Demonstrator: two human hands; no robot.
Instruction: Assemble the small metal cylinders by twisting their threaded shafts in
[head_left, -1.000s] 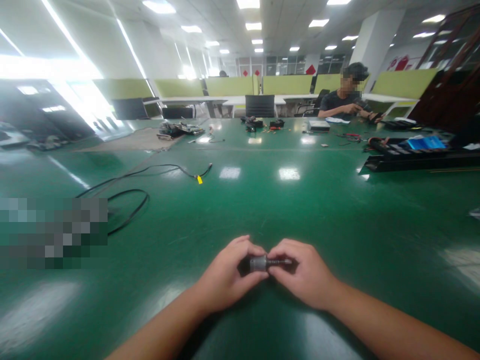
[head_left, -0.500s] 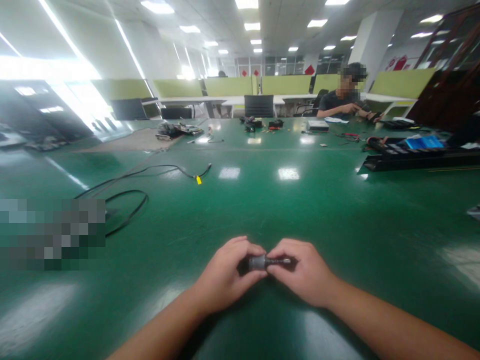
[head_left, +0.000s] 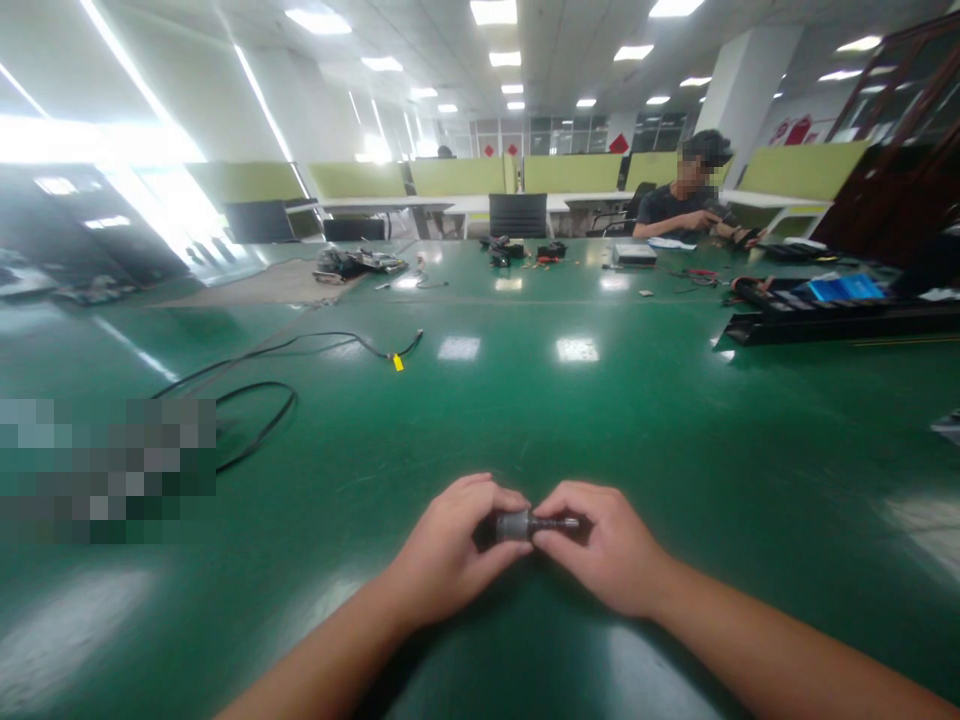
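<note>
Pinching a grey cylinder (head_left: pixel 514 527) in left hand (head_left: pixel 454 545), pinching base of its thin shaft (head_left: pixel 556 523) in right hand (head_left: pixel 619 550), over green table (head_left: pixel 480 420).

Two hands face each other, nearly fingertip to fingertip.
I see the left hand (head_left: pixel 450 550) and right hand (head_left: pixel 611 555) curled inward, thumbs nearer the body, fingers bent opposite in close grips; the bare left forearm (head_left: pixel 322 645) and right forearm (head_left: pixel 765 635) slant in, spread wide behind the wrists.

Table (head_left: pixel 495 420): green, glossy, right before me
Cable (head_left: pixel 294 397): black, yellow tag (head_left: pixel 398 362), left of frame
Box (head_left: pixel 634 256): whitish, upper right
Rail (head_left: pixel 832 326): black, right edge
</note>
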